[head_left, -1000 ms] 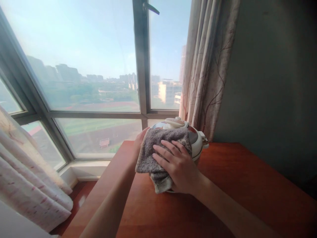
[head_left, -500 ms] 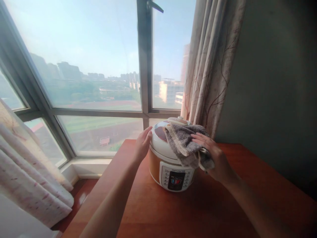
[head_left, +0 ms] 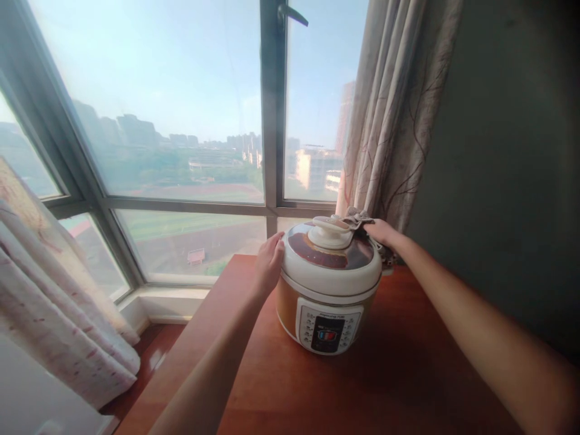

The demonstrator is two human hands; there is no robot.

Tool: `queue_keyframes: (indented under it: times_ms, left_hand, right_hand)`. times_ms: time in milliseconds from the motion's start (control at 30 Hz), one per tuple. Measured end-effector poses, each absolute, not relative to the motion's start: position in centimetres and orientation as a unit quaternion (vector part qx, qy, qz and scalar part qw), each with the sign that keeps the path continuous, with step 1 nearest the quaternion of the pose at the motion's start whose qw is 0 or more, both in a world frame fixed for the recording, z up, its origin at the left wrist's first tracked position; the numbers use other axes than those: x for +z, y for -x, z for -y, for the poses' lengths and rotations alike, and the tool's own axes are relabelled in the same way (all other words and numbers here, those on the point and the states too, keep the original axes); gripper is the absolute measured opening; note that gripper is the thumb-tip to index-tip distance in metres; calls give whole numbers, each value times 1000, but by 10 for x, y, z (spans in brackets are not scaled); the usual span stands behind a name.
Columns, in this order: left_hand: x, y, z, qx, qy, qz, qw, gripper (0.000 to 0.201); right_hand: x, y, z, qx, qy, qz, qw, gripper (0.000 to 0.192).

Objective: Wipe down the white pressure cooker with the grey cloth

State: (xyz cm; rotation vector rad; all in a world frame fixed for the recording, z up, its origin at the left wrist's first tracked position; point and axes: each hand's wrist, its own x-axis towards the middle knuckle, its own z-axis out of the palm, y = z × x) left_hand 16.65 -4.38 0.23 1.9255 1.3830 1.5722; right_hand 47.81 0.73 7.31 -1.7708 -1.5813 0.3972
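An electric pressure cooker (head_left: pixel 330 284), white and golden brown with a dark control panel on its front, stands upright on the wooden table. My left hand (head_left: pixel 270 260) grips the left edge of its lid, the thumb visible and some fingertips hidden behind the rim. At the far right of the lid, behind the white lid handle (head_left: pixel 332 233), my right hand (head_left: pixel 381 233) has hold of a grey cloth (head_left: pixel 357 217). The cloth is bunched up and lies against the lid's back right part. Most of my right fingers are covered by it.
The reddish-brown wooden table (head_left: pixel 272 393) ends on the left above the floor. Behind it are a window (head_left: pixel 181 205) with grey frames and a patterned curtain (head_left: pixel 385 121). A dark wall (head_left: pixel 498 181) rises on the right; another curtain (head_left: pixel 58 308) hangs at left.
My right hand has carried the cloth from the lid's front right to its back right, uncovering the lid top. My left hand stays on the lid edge. The view has shifted slightly.
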Motion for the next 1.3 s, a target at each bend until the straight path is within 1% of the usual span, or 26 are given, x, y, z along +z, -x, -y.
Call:
queue_keyframes:
  times_ms: [167,300,533,600,667,767,867,1033,1133,1300]
  left_hand:
    - [3,-167,45,544,-679,-472,144,49]
    - [3,-167,47,549,-676,-467,153,49]
    - [4,-166,48,548,-674,-465,169,49]
    - [4,-166,48,548,-675,-464,169,49]
    - [5,-166,49,548,-675,-464,172,50]
    - [6,-165,49,546,-675,-462,180,51]
    - [6,-164,49,546,-673,-462,187,52]
    - [7,-162,49,545,-670,-460,206,48]
    - [8,-162,49,552,-664,-454,222,48]
    - [10,-161,46,562,-650,-451,243,43]
  right_hand:
    - [88,-450,-46,198,685,596,370,25]
    - [100,-424,-63,221,647,624,378,22]
    - [120,-409,-55,278,551,705,350,14]
    - [124,-411,-42,254,527,740,333,10]
    - [127,-413,-27,184,511,779,313,9]
    - [126,-414,-2,65,515,798,307,17]
    - [121,-417,15,34,547,771,325,24]
    - [110,-430,26,64,573,720,387,26]
    - [105,-441,32,126,565,681,449,27]
    - [105,-458,55,283,505,602,550,29]
